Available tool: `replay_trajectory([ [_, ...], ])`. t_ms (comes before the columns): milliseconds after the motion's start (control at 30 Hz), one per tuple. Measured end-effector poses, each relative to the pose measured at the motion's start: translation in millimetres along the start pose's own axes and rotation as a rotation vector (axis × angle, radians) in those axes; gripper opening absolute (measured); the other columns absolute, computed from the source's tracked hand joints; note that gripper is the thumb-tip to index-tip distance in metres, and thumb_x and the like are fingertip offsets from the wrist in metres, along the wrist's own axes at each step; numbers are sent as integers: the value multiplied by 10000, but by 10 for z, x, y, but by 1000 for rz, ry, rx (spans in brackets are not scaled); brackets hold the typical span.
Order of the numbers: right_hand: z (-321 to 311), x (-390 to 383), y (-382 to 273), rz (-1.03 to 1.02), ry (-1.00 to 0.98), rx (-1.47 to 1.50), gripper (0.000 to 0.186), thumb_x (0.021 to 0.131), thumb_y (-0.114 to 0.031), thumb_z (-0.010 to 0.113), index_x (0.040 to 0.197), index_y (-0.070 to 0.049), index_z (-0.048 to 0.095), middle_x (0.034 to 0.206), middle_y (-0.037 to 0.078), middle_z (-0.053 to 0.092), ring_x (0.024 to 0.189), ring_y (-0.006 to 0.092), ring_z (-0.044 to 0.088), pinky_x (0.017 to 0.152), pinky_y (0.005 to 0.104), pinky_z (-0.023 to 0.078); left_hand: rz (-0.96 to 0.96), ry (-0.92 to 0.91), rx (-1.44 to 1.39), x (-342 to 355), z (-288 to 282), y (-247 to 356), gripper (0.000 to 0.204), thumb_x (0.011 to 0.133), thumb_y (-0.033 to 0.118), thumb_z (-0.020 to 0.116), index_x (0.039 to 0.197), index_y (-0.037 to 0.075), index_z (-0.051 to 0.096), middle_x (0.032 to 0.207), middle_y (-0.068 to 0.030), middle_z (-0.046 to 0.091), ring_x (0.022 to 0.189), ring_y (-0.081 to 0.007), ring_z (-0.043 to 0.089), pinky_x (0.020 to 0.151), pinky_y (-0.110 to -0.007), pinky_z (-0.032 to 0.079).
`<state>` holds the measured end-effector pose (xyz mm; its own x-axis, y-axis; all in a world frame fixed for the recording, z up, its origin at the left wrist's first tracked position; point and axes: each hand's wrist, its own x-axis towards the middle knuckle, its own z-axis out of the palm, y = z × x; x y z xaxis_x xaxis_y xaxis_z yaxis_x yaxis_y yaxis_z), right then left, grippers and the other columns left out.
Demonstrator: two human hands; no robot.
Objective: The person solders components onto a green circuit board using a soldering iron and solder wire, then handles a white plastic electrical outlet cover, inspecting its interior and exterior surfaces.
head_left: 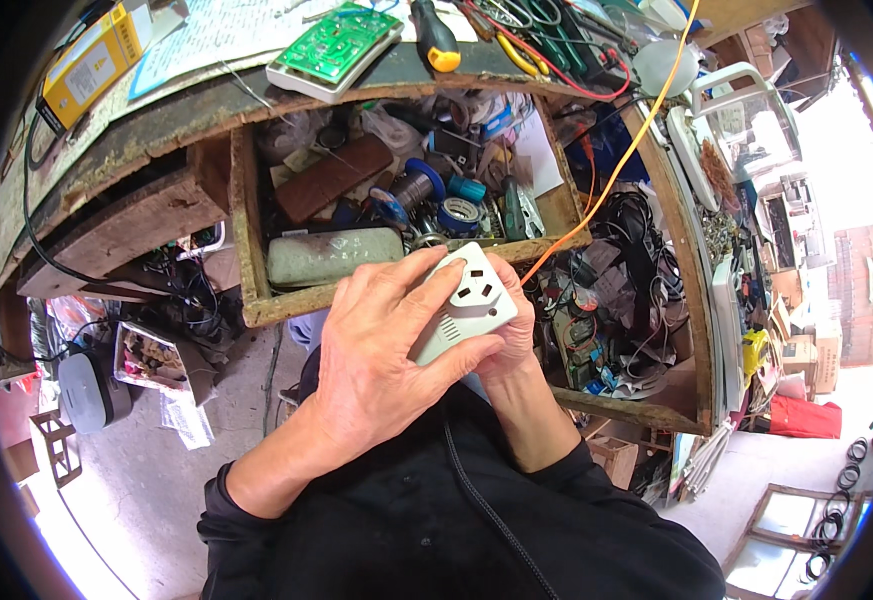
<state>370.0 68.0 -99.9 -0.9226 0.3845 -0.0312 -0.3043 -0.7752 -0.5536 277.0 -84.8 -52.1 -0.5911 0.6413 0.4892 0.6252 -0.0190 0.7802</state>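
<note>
Over the front edge of the open drawer I hold a white socket unit (476, 290) with a three-slot outlet in its face and a row of vent slits. My left hand (371, 345) grips it from the left, fingers across its top and thumb along its near edge. Behind and to the right, my right hand (516, 335) is wrapped round the same unit, most of its fingers hidden. An orange cable (606, 195) runs from the upper right down behind the right hand; whether it joins the unit is hidden.
The wooden drawer (241, 210) holds wire spools (421, 185), tape, a brown case and a grey-green case (336, 257). On the bench lie a green circuit board (341, 45), a screwdriver (436, 40) and pliers. Another cluttered drawer (646, 410) is at right.
</note>
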Motion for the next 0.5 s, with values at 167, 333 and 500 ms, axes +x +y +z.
replay_trajectory([
  [167,-30,7,-20,-9,11,-41,131,950,-95,740,1054,-17,755,1093,119,771,956,209,754,876,369,629,-26,27,-39,16,13,8,396,894,171,842,1263,46,768,1266,-190,739,1080,-323,684,948,-403,545],
  [333,-24,-18,-11,-18,3,-15,120,938,-80,749,1042,-21,759,1117,136,772,964,219,757,882,373,631,-221,34,-274,45,19,-14,256,913,186,825,1145,77,832,1188,-166,774,984,-271,670,920,-394,532],
  [500,-112,-50,-30,-10,-73,-72,104,926,-66,751,1009,-6,769,1129,162,770,947,225,761,872,374,632,-445,-100,-617,79,-101,-60,239,923,103,819,1157,53,831,1226,-166,777,1126,-207,710,990,-330,532],
])
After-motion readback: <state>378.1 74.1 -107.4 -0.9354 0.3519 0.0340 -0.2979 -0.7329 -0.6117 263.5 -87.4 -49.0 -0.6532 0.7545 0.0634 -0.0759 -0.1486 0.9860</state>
